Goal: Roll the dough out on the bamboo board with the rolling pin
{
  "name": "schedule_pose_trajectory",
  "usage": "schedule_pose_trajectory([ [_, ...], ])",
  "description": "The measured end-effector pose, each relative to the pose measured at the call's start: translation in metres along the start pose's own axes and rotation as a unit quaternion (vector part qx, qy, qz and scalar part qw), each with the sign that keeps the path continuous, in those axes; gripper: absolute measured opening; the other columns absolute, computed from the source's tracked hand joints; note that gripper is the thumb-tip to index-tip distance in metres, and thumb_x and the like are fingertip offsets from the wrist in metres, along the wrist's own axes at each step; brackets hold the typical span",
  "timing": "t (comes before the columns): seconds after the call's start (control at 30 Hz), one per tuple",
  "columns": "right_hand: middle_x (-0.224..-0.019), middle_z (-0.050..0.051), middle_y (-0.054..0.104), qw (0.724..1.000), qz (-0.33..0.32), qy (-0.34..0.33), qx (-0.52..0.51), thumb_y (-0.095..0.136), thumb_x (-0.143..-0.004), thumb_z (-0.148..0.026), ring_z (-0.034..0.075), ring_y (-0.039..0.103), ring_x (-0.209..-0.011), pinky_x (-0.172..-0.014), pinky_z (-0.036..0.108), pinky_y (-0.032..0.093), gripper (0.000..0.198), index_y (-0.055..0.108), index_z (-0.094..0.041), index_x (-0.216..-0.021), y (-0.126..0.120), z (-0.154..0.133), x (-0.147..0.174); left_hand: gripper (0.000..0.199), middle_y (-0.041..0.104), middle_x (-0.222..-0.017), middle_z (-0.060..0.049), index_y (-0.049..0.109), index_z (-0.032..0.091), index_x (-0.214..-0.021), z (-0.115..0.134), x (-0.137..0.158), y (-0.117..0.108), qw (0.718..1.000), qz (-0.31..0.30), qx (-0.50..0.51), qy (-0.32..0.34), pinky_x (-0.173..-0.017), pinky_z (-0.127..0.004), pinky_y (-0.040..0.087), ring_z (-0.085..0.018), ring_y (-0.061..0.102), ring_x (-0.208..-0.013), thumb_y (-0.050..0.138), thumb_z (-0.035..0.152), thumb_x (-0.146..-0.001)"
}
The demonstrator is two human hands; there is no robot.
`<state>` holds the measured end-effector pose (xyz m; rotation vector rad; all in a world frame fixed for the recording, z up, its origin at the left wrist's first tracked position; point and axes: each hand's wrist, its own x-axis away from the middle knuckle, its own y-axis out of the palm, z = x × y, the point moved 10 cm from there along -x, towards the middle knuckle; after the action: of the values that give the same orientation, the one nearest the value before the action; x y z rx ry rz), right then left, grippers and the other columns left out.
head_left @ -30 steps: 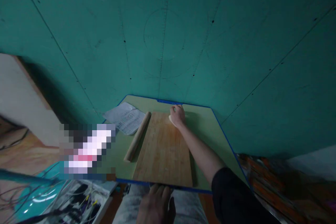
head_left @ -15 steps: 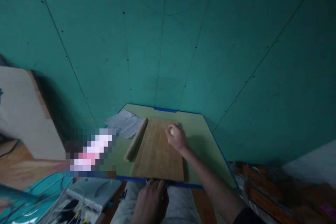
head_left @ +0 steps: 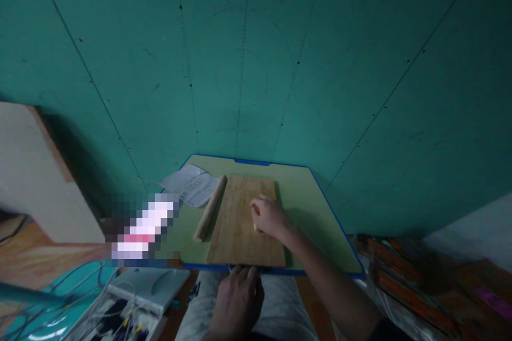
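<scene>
Over the middle of the wooden cutting board, my right hand is closed around a pale lump of dough. Bits of the dough show above and below the fingers; the palm hides the rest. My left hand is at the near side of the small table. Its fingers are curled against the blue table edge, by the board's near end, and the fingertips are hidden. A wooden rolling pin lies along the board's left side.
A crumpled printed sheet lies at the table's far left. A green wall rises behind the table. Left of it are a blurred-out patch, a pale panel and a box of cables. Orange-brown clutter is on the right.
My right hand has come nearer and turned over the dough, its knuckles now facing up more. The left hand stays at the table edge. The view has shifted slightly.
</scene>
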<state>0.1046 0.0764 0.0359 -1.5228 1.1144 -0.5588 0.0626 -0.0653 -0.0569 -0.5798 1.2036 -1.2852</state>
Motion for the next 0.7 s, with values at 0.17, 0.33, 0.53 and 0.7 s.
schedule_pose_trajectory([
  [0.17, -0.096, 0.005, 0.065, 0.998, 0.054, -0.023, -0.031, 0.049, -0.095, -0.012, 0.018, 0.061, -0.094, -0.081, 0.026, 0.044, 0.021, 0.069, -0.020, -0.096, 0.002, -0.024, 0.009, 0.018, 0.070, -0.075, -0.004, 0.062, 0.019, -0.078, 0.004, -0.001, -0.006, 1.000, -0.011, 0.008, 0.007, -0.065, -0.027, 0.051, -0.020, 0.068, -0.077, 0.053, 0.004, -0.083],
  [0.33, -0.105, 0.010, 0.062, 0.996, 0.058, -0.065, 0.023, 0.051, -0.099, -0.035, 0.026, 0.054, -0.106, -0.093, 0.037, 0.043, 0.023, 0.070, -0.021, -0.102, 0.019, -0.055, 0.016, 0.020, 0.072, -0.076, -0.003, 0.064, 0.019, -0.079, 0.005, -0.005, -0.009, 0.998, -0.049, 0.036, -0.012, -0.066, -0.026, 0.052, -0.020, 0.070, -0.079, 0.053, 0.003, -0.082],
  [0.53, -0.125, 0.013, 0.060, 0.994, 0.048, -0.091, 0.031, 0.049, -0.099, -0.037, 0.030, 0.044, -0.126, -0.109, 0.045, 0.032, 0.029, 0.067, -0.020, -0.114, 0.043, -0.065, -0.017, 0.014, 0.072, -0.079, -0.002, 0.065, 0.021, -0.083, 0.007, -0.002, -0.010, 0.996, -0.043, 0.072, -0.005, -0.063, -0.026, 0.051, -0.019, 0.068, -0.076, 0.058, 0.009, -0.080],
  [0.7, -0.121, 0.012, 0.062, 0.997, 0.032, -0.057, 0.027, 0.051, -0.097, -0.039, 0.027, 0.051, -0.118, -0.105, 0.043, 0.035, 0.030, 0.066, -0.020, -0.116, 0.058, -0.049, -0.075, 0.018, 0.072, -0.084, -0.001, 0.064, 0.023, -0.087, 0.008, 0.003, -0.016, 0.995, -0.025, 0.099, -0.024, -0.067, -0.028, 0.052, -0.020, 0.067, -0.080, 0.058, 0.009, -0.078],
])
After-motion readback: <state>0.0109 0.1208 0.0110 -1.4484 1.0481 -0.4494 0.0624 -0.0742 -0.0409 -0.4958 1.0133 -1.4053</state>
